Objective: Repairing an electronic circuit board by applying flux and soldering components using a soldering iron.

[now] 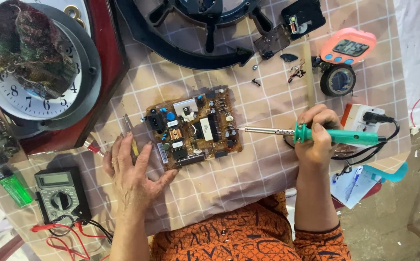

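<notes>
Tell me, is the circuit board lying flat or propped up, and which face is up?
Flat on the checked cloth, component side up: its parts show on top. The left hand touches its left edge.

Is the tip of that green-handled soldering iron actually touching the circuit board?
Touching, as far as the head view shows: the soldering iron in the right hand has its tip meeting the circuit board at its right edge, with no gap visible.

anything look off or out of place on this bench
A tangled clump of dark reddish-green fibres sits on the face of the wall clock at upper left, hiding much of its dial. Small loose parts lie scattered above the circuit board. The soldering iron is in the right hand.
</notes>
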